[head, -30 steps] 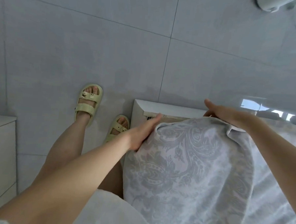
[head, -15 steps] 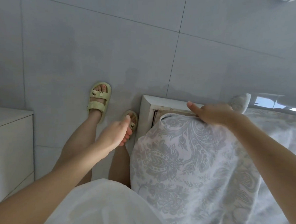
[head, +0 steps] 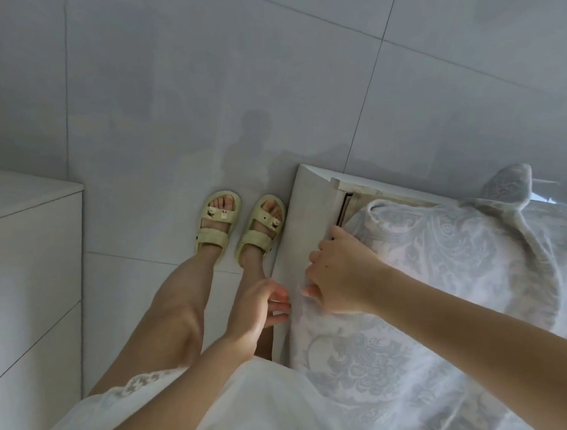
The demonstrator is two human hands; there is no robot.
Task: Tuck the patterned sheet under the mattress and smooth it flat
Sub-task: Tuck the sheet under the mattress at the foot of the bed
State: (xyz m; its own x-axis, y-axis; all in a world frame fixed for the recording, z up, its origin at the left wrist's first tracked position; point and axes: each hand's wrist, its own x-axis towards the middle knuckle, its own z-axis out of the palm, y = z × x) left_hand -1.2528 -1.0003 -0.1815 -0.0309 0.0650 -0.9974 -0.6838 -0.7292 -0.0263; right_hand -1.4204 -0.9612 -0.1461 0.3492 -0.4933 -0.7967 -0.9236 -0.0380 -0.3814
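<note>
The patterned sheet, white with grey paisley, covers the mattress corner at the right. The white bed frame runs along its left side and far end. My right hand sits on the sheet's left edge, fingers curled down into the gap between mattress and frame, gripping the fabric there. My left hand is beside the frame's outer side, its fingertips pinching the sheet's edge just below the right hand. A loose bunch of sheet sticks up at the far end.
A white cabinet stands at the left. My feet in pale yellow sandals stand on the grey tiled floor right against the frame. A white dress covers the bottom middle of the view.
My right hand has moved from the far end of the mattress to its left edge. My left hand has come back from the air to the sheet's edge. The feet stepped closer to the frame.
</note>
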